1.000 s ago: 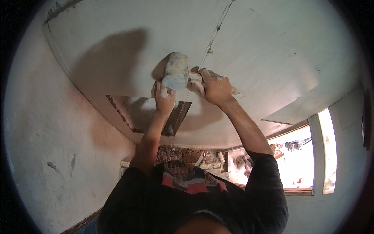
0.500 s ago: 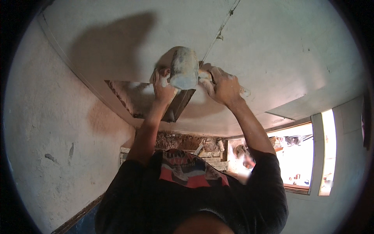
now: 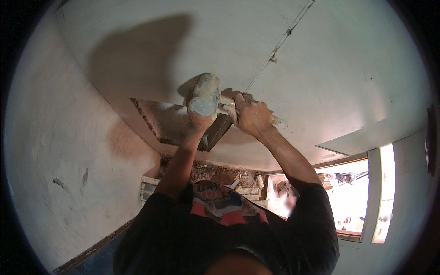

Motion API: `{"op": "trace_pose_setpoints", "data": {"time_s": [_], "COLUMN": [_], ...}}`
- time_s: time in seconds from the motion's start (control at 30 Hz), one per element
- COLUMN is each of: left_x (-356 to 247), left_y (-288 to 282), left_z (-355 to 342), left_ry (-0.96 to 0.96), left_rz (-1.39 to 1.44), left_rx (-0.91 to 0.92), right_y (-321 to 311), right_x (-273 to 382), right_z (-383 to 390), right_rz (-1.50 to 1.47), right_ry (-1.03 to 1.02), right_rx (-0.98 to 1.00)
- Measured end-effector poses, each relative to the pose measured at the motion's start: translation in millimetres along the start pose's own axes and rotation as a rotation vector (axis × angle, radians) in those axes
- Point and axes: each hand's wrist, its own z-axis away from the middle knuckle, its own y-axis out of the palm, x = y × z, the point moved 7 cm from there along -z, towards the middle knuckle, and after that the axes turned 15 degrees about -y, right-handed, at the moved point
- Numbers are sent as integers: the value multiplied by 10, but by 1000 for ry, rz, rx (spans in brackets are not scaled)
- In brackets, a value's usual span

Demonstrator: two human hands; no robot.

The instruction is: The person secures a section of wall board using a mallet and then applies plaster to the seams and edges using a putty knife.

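Note:
A rubber mallet (image 3: 207,94) with a thick, dusty grey head is gripped by its pale handle in my right hand (image 3: 253,118), fingers wrapped round it. My left hand (image 3: 199,123) is raised beside it, directly behind the mallet head. The head covers most of the left fingers, which look curled; what they hold is hidden. Both arms reach up to a pale flat surface (image 3: 330,78). Close by my left hand, that surface has a rectangular cut-out (image 3: 151,123) with rough, broken edges. A dark strip (image 3: 215,134) runs along one side of it.
A scuffed pale wall (image 3: 68,151) stands on the left. A thin seam (image 3: 270,59) crosses the flat surface. Rough brickwork (image 3: 211,173) lies beyond my chest. At the right is a bright window opening (image 3: 350,192), with a blurred person (image 3: 286,190) near its left side.
The mallet head has moved left, over my left hand, and now covers its fingers. My right hand has moved with it. The whole view has shifted slightly.

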Motion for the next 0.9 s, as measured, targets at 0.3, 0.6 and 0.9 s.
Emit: {"op": "trace_pose_setpoints", "data": {"time_s": [0.3,0.6,0.9], "left_x": [-135,-62,196], "left_y": [-176,-111,-210], "left_z": [-20,-114,-33], "left_ry": [-21,-12,-341], "left_rz": [39,177,248], "left_rx": [-92,-28,28], "right_y": [98,264,189], "right_x": [-47,-34,193], "right_z": [-52,62,27], "right_rz": [-9,10,-135], "right_ry": [13,-23,152], "right_rx": [62,7,59]}}
